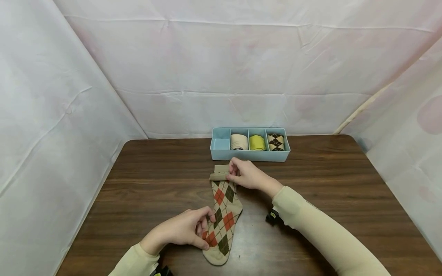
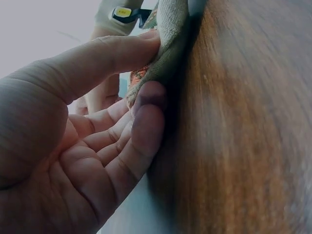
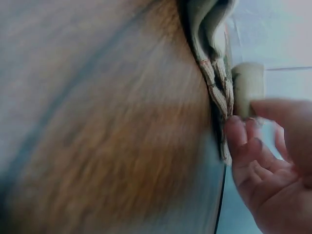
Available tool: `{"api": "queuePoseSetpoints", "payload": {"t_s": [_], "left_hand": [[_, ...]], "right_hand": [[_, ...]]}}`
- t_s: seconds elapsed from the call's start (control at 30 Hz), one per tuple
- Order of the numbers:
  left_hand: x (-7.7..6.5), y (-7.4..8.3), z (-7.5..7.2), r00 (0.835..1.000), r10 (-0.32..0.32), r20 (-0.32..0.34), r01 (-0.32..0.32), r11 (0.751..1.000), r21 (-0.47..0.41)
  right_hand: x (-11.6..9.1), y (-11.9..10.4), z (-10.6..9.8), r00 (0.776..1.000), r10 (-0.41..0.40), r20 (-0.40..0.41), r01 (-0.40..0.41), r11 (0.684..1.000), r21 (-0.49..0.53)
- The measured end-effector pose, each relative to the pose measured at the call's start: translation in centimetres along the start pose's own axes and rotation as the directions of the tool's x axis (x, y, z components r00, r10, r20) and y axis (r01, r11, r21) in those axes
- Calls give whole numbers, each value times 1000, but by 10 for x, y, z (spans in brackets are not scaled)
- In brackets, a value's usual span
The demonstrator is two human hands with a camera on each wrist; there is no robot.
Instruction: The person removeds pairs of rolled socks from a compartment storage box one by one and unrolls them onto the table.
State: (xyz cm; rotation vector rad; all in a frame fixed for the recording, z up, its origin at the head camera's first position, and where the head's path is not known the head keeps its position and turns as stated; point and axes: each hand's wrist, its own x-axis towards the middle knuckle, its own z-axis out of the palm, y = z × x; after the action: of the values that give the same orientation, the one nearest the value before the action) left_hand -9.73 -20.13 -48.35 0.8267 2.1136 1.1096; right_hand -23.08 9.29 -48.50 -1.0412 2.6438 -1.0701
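Observation:
A beige argyle sock (image 1: 226,205) with red and dark green diamonds lies lengthwise on the table, toe toward me. At its far end the plain cuff looks folded over, and a second strip of ribbing shows beyond the fold. My right hand (image 1: 246,174) pinches the right side of this cuff between thumb and fingers. Down by the toe, my left hand (image 1: 184,228) grips the sock's left edge. In the left wrist view the thumb sits on top of the sock (image 2: 173,29), fingertips at its underside. Fabric layers of the sock (image 3: 217,87) show edge-on in the right wrist view.
Beyond the cuff stands a light blue divided box (image 1: 250,155). Its compartments hold a rolled cream sock (image 1: 239,142), a yellow-green one (image 1: 257,142) and a dark argyle one (image 1: 276,142). Pale sheets (image 1: 221,69) hang behind and beside the brown wooden table (image 1: 155,168).

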Motion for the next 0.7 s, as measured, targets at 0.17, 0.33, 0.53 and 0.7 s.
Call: {"api": "queuePoseSetpoints", "payload": {"t_s": [0.17, 0.33, 0.53, 0.7], "left_hand": [[0, -1, -1, 1000, -6, 6, 6, 1000, -19], [1, -1, 0, 1000, -9, 12, 9, 1000, -27], [3, 0, -1, 1000, -8, 17, 9, 1000, -19], [5, 1, -3, 1000, -10, 13, 10, 1000, 11]], "right_hand": [[5, -5, 1, 997, 52, -49, -49, 997, 55], [4, -7, 2, 1000, -7, 26, 6, 999, 42], [-5, -7, -2, 982, -65, 178, 71, 997, -25], [-18, -6, -8, 974, -45, 223, 46, 999, 0]]}}
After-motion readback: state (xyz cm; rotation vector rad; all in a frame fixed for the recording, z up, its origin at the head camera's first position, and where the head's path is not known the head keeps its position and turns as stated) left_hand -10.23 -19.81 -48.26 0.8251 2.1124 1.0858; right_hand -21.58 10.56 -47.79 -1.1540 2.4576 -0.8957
